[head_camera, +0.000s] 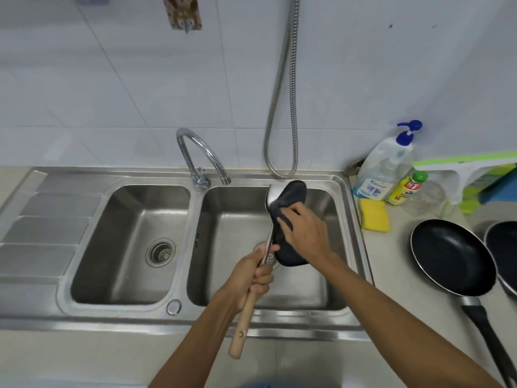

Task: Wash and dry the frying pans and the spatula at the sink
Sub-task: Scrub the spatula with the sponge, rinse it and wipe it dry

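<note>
Wooden handle of the spatula (242,323) is clenched in the left hand (253,271); just beyond, the right hand (303,231) grips a dark cloth (292,191) round the blade. Risk: hard wiping could lever it loose into the basin (307,289) beneath.

**Sink (251,315) layout**

The spatula (272,196) is over the right basin (307,292), the cloth (292,191) against its blade. From there the tap (200,179) stands at 11 o'clock, the hose (295,107) at 12, the left basin (126,261) at 9. At 2 stand the pump bottle (386,163) and small bottle (408,189), the sponge (373,215) before them; at 3 the frying pan (450,256) on the counter (391,261), a second pan (503,247) right of it
</note>
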A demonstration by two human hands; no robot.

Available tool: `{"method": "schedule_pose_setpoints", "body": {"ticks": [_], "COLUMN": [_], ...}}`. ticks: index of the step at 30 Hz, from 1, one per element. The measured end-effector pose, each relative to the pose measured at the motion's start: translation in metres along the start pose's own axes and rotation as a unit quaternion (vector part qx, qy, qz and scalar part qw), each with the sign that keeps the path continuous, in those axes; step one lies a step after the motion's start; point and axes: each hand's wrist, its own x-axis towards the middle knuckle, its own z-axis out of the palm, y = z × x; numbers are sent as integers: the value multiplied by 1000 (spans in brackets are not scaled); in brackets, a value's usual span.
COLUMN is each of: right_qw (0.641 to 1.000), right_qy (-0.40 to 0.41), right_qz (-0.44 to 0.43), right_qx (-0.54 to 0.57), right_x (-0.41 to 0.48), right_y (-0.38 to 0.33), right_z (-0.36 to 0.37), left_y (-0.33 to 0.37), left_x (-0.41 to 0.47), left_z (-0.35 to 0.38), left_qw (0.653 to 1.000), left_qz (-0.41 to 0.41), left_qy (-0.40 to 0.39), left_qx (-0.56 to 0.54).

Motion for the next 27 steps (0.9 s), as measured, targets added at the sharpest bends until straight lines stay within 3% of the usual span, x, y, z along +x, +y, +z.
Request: {"method": "schedule_pose_setpoints", "body": {"ticks": [7, 10, 12, 14, 16, 18, 20, 23, 24, 27], "right_qw": [993, 970, 958, 952, 946, 951, 962, 982, 986, 986], "right_qy": [5, -1, 16, 54, 76, 83, 73, 16, -3, -22], "right_qz": [101, 243, 279, 278, 269, 229, 175, 102, 91, 136], "right_qx": [-62, 12, 66, 118, 162, 188, 196, 160, 137, 94], "right_x": [46, 61, 59, 56, 52, 45, 38, 35, 37, 45], "right_y": [29, 71, 95, 101, 95, 81, 67, 50, 46, 50], "right_z": [-11, -23, -29, -38, -49, -56, -59, -51, -46, -33], "left_y": [12, 6, 0, -3, -4, -7, -11, -18, -21, -28], "left_x": [-6, -24, -24, -8, 4, 13, 17, 19, 20, 16], "left_z": [-4, -5, -4, -6, -11, -16, -19, -20, -22, -26], "left_qw": [999, 994, 984, 950, 885, 830, 798, 726, 714, 721], "left_qz": [-29, -3, 60, 144, 223, 261, 265, 311, 327, 344], "left_qy": [-34, -31, 4, 80, 145, 166, 170, 151, 138, 108], "left_qx": [12, 101, 168, 266, 382, 464, 514, 594, 603, 592]}}
